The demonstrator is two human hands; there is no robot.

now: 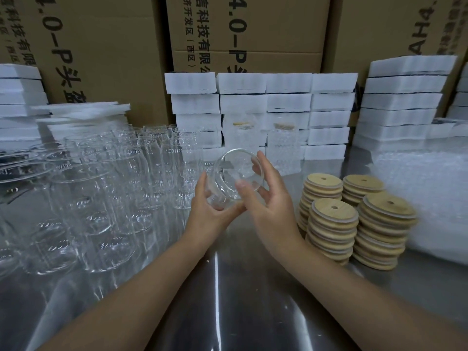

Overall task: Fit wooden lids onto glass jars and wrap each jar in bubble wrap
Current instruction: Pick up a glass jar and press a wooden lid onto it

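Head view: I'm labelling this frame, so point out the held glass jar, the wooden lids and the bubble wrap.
glass jar (234,177), head view, middle of its open mouth.
wooden lids (329,214), head view, top lid of the front left stack.
bubble wrap (435,193), head view, top sheet of the right pile.

We could not count the empty jars (83,188) at the left, for their clear walls overlapped and the group ran off the picture's edge. The cartons (248,34) were cut by the top edge, their print incomplete, while the bubble wrap (430,198) was blurred and cropped. The held jar (235,173) partly covered two wrapped jars (282,146), and the front lid stacks (331,224) partly hid those behind.
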